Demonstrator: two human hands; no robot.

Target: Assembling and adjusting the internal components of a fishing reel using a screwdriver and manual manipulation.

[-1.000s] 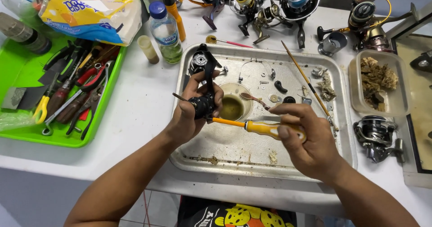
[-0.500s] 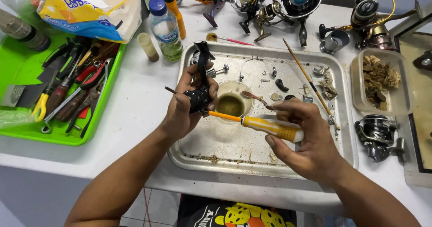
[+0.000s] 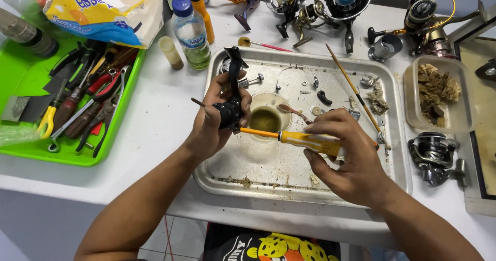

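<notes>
Steel, dented and smeared with grease, is what the shallow tray (image 3: 268, 181) nearest the viewer is made of, and it is set on the white worktop (image 3: 155, 121). Over this tray both hands are seen. The right hand (image 3: 349, 160) is closed around the yellow handle of a screwdriver (image 3: 305, 139), whose shaft is pointed toward nine o'clock and whose tip is met by the reel body. The left hand (image 3: 214, 121) is wrapped around that black fishing reel body (image 3: 230, 111), which is held above the tray's left half with its stem raised toward twelve o'clock. Just beyond the screwdriver, a small round dish of murky yellowish liquid (image 3: 265, 119) is seen in the tray, and small screws and parts are scattered toward one o'clock of it. A thin wooden-handled brush (image 3: 354, 90) is laid slantwise across the tray's right side. At nine o'clock, well apart from the hands, a green tray (image 3: 31, 75) filled with pliers and other tools is found. At three o'clock a clear tub of brownish rags (image 3: 436, 93) is placed, with a grey reel (image 3: 434, 155) just below it. Farthest off, at twelve o'clock, a plastic water bottle (image 3: 191, 33) and a row of fishing reels (image 3: 315, 5) are lined up along the worktop's back edge.
</notes>
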